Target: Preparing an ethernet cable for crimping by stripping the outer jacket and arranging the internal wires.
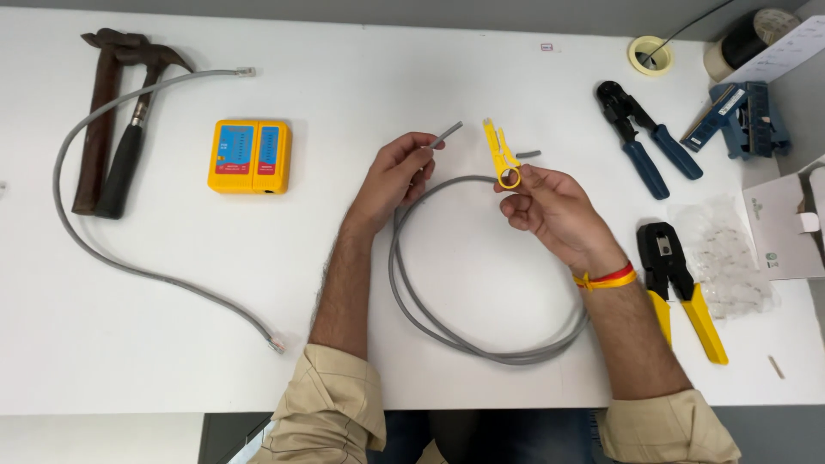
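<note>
The yellow stripper (501,155) looks like glossy plastic, the grey cable (447,331) matt rubbery sheath, the white counter (172,344) smooth and matt.

a clear plastic bag (726,258) lies at the counter's (172,344) right side; a white box (786,225) with small green marks sits just beside it.

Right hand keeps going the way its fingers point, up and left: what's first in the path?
Likely the grey cable end held up by the left hand. The right hand holds a yellow stripper tool aimed that way; heights are unclear, so they could pass.
</note>
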